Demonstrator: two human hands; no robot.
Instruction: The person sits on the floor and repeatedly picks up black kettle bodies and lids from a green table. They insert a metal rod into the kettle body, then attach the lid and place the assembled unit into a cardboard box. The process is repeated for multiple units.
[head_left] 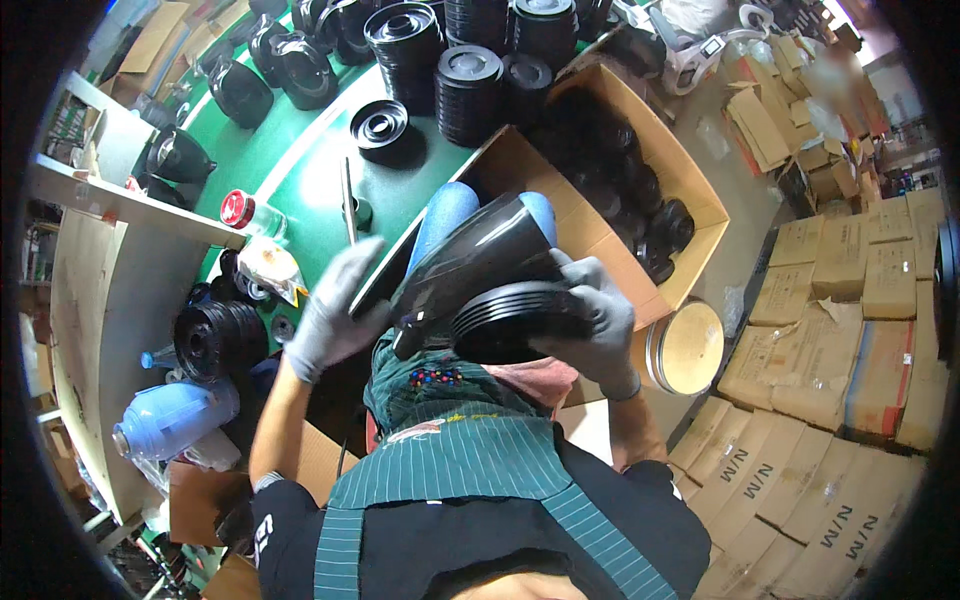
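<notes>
My left hand [345, 312], in a grey glove, has its fingers stretched out and apart. It is beside the narrow end of a glossy black tapered shell [475, 250] and holds nothing. That shell lies tilted over my lap, against two blue padded posts [447, 212]. In its grey glove, my right hand [602, 325] is closed on the right rim of a black ribbed round part [505, 320], which looks like stacked discs. The round part overlaps the shell's lower side; whether they are joined, I cannot tell.
On the green table [310, 190] stand stacks of black round parts [470, 95], a single black disc [380, 125] and a red-lidded jar [240, 210]. An open cardboard box [690, 255] holds black parts. Stacked cartons [840, 300] stand at right, a blue jug [175, 415] at left.
</notes>
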